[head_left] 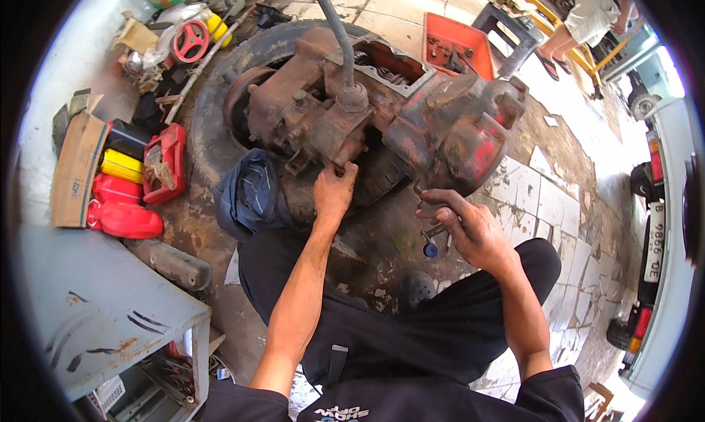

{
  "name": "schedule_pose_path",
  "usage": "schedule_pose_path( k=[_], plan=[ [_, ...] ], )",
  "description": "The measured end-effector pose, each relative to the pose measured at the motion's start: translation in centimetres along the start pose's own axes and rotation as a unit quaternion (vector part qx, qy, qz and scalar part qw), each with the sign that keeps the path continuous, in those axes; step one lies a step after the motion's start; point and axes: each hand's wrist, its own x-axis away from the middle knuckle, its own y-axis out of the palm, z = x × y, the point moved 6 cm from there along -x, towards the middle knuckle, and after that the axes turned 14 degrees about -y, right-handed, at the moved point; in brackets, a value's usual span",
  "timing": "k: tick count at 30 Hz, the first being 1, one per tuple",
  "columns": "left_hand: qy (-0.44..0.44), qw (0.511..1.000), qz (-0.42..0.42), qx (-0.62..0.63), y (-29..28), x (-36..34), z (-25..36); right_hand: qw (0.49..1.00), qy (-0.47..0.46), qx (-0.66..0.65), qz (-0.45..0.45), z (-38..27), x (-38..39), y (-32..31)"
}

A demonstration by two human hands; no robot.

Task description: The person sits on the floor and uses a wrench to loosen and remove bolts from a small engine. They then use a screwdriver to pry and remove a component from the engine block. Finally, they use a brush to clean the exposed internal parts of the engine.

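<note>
- At the near lower edge of the rusty gearbox (378,108), the left hand (334,191) has its fingertips gathered against the metal; whatever they pinch is hidden.
- Well apart from it, the right hand (466,227) curls just below the gearbox's red-marked end; a metal piece (436,232) shows beneath, but I cannot tell whether it is gripped.
- Anything small in the left fingers could slip and drop under the housing, since the hold looks narrow.
- Between right hand and shoe (417,290), a round blue item (430,250) might get knocked away by a shifting foot.
- Farther out, the gearbox seems to rest on a tyre (208,121); a hard pull, or a bump on its tall lever (339,37), could rock it.
- On top, its open cavity could catch grit.
</note>
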Motion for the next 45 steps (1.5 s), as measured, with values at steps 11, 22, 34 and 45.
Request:
schedule_pose_path(
  k=[11, 22, 34, 45],
  plan=[
    [0.002, 0.996, 0.055, -0.064, -0.6, 1.0, 1.4, 0.987, -0.139, 0.018, -0.084, 0.6, -3.7, 2.8],
    [-0.021, 0.99, -0.015, -0.142, -0.3, -0.8, 1.6, 0.996, -0.007, -0.085, -0.009, -1.2, -2.7, -3.3],
    [-0.005, 0.977, 0.104, -0.184, -1.0, 0.2, 2.0, 0.809, 0.166, -0.267, 0.497, 5.9, 4.0, -23.3],
    [-0.037, 0.953, 0.114, -0.277, -0.5, 2.1, 4.0, 0.906, 0.167, -0.162, 0.354, 19.5, 2.7, -26.2]
  ],
)
